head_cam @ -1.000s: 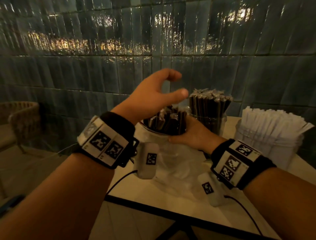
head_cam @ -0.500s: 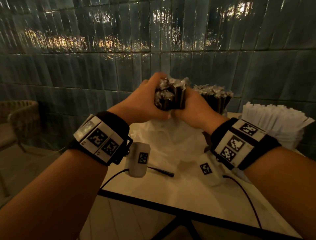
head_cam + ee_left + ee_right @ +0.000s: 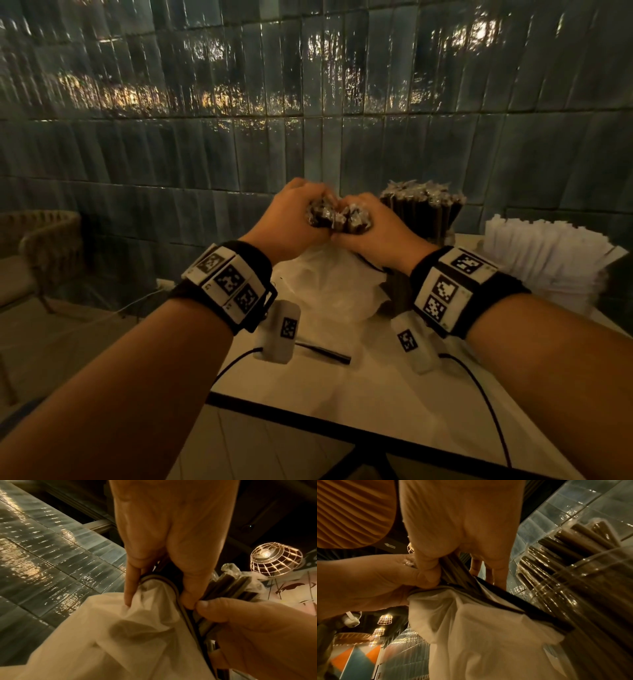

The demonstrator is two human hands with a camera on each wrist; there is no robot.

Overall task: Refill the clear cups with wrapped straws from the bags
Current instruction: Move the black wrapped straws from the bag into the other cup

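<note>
Both of my hands grip one bundle of black wrapped straws (image 3: pixel 337 217) in the air over the table. My left hand (image 3: pixel 299 219) curls round its left side and my right hand (image 3: pixel 371 224) round its right. A thin white plastic bag (image 3: pixel 329 284) hangs from the bundle down to the table. In the left wrist view my left hand (image 3: pixel 154 547) clamps the bag's gathered mouth (image 3: pixel 154 588) and the straws (image 3: pixel 231 588). In the right wrist view my right hand (image 3: pixel 462 527) pinches the straws above the bag (image 3: pixel 479 628). Behind stands a clear cup of black straws (image 3: pixel 423 209).
A cup packed with white wrapped straws (image 3: pixel 544 260) stands at the right of the white table (image 3: pixel 308 404). One loose black straw (image 3: pixel 325 353) lies on the table near me. A tiled wall (image 3: pixel 308 137) rises behind, and a wicker chair (image 3: pixel 44 246) stands at the left.
My left hand, open above the bag a second ago, has closed on the straw bundle beside my right. Both hands have lifted the bundle, and the bag now hangs below.
</note>
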